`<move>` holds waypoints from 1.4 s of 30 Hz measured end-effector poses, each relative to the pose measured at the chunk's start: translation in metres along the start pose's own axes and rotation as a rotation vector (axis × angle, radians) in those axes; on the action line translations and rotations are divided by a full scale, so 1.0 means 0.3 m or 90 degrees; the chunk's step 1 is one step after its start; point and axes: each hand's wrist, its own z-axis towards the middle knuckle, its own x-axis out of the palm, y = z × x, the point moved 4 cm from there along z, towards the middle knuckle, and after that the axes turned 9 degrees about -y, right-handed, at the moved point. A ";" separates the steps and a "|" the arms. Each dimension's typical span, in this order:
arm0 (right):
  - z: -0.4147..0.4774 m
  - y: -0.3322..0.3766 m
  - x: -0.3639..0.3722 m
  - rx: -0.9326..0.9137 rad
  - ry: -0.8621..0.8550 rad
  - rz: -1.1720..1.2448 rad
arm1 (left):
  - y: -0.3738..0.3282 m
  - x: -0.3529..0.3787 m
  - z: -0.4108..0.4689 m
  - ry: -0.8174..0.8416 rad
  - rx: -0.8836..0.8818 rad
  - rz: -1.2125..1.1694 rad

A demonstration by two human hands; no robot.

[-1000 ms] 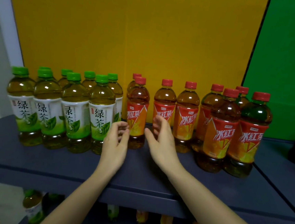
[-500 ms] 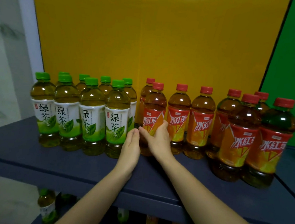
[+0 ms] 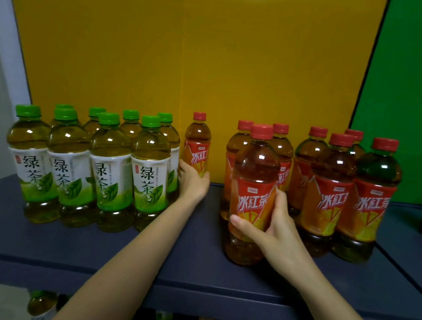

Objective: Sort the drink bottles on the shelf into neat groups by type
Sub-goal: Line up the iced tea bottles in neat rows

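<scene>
Green-tea bottles (image 3: 86,172) already stand grouped on the shelf (image 3: 44,244), while the left hand (image 3: 192,183) grips a stray red-capped bottle (image 3: 197,146) and the right hand (image 3: 272,229) grips another (image 3: 254,179), both apart from the red group (image 3: 329,195).

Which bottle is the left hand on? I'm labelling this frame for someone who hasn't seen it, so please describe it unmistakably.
Start at the yellow back panel above the dark shelf. Between the green-capped tea cluster and the red-capped group, one red-capped bottle stands alone at the back. The left hand wraps its base, and it alone has open shelf on its right.
</scene>
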 end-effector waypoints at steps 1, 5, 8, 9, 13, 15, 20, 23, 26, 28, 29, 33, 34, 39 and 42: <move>-0.006 0.000 -0.014 0.007 -0.002 0.007 | -0.001 0.007 0.019 -0.011 -0.007 0.005; -0.022 -0.009 -0.056 0.022 -0.013 0.019 | 0.006 0.034 0.079 -0.016 -0.021 -0.027; -0.031 -0.021 -0.080 0.024 -0.019 0.008 | 0.012 0.036 0.084 -0.007 -0.015 -0.047; -0.035 -0.026 -0.087 0.021 -0.023 0.008 | 0.013 0.039 0.082 -0.008 -0.009 -0.050; -0.047 -0.043 -0.101 0.010 -0.040 0.014 | 0.005 0.032 0.052 -0.045 0.003 -0.025; -0.047 -0.049 -0.105 0.009 -0.049 0.023 | 0.002 0.020 0.028 -0.059 -0.005 -0.010; -0.038 -0.056 -0.107 0.008 -0.055 0.041 | 0.014 -0.004 -0.034 -0.034 0.003 -0.043; -0.033 -0.062 -0.109 -0.002 -0.069 0.017 | 0.011 -0.022 -0.096 -0.048 0.037 -0.056; -0.029 -0.063 -0.114 -0.016 -0.079 -0.018 | 0.004 -0.046 -0.159 -0.058 0.065 -0.064; -0.024 -0.066 -0.116 -0.023 -0.083 -0.040 | 0.003 -0.068 -0.194 -0.051 0.077 -0.073; -0.021 -0.068 -0.117 -0.025 -0.085 -0.052 | 0.002 -0.081 -0.212 -0.044 0.081 -0.081; -0.017 -0.082 -0.115 -0.027 -0.097 -0.095 | -0.010 -0.140 -0.287 0.009 0.102 -0.114; -0.020 -0.083 -0.113 -0.031 -0.101 -0.109 | -0.013 -0.154 -0.303 0.022 0.106 -0.118; -0.025 -0.089 -0.108 -0.064 -0.141 -0.165 | -0.034 -0.179 -0.359 0.064 0.145 -0.107; -0.029 -0.094 -0.110 -0.058 -0.161 -0.200 | -0.055 -0.164 -0.381 0.070 0.166 -0.103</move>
